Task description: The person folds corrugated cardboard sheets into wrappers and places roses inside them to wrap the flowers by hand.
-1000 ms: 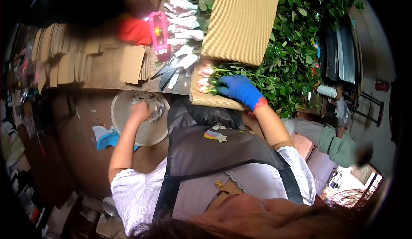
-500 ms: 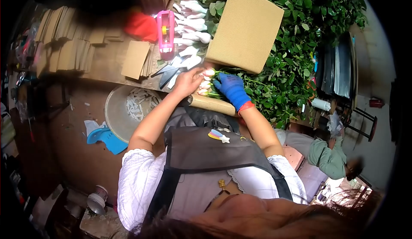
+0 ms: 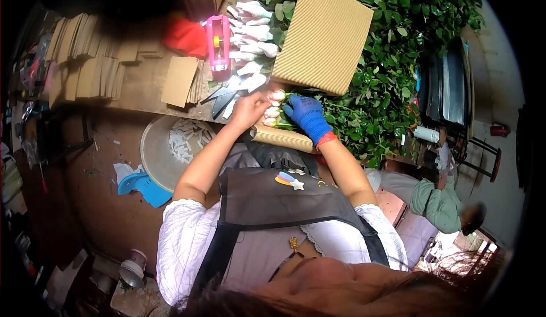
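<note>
Several pale pink roses [image 3: 273,113] lie side by side on a corrugated cardboard sheet [image 3: 283,138] at the table's front edge. My left hand [image 3: 250,110], bare, has its fingertips closed at the bloom of the uppermost rose. On the other side of the blooms, my right hand [image 3: 307,115], in a blue glove, is closed around the rose stem just behind its head. The fingers partly hide the stems. Scissors [image 3: 219,102] with dark blades rest left of my left hand. Beyond them stands a pink tape dispenser [image 3: 218,48].
White-netted flower heads [image 3: 255,32] line the table behind my hands. A large corrugated cardboard sheet [image 3: 323,35] leans over a mass of green leaves [image 3: 392,72]. Cardboard pieces [image 3: 181,81] stack at left. Below stands a bin [image 3: 153,155] with paper scraps. Another person [image 3: 435,203] is at right.
My hands stay at the same roses with only slight finger movement. The whole view has shifted a little. The person at right has moved slightly.
</note>
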The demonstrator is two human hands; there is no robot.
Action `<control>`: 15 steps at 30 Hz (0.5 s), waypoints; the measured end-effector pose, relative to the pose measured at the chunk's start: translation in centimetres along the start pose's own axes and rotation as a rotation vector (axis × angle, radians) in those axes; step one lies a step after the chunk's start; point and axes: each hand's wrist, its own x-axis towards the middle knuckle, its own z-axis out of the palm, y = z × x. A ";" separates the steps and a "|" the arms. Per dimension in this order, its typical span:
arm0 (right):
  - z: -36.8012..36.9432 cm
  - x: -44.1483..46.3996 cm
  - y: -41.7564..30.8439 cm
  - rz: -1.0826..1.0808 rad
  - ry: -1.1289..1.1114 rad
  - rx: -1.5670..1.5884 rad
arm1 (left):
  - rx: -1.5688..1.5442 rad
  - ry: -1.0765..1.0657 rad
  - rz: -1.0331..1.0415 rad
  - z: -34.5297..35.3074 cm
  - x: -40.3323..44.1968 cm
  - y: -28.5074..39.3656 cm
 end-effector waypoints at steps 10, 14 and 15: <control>0.7 0.1 0.5 -0.047 0.056 0.024 | 0.010 -0.033 0.013 0.1 -0.7 -0.9; 1.1 0.2 0.7 -0.054 0.076 0.027 | -0.315 0.012 -0.072 1.7 0.0 -3.3; 1.1 0.2 0.7 -0.057 0.078 0.025 | -0.427 0.083 -0.148 1.6 0.0 -3.5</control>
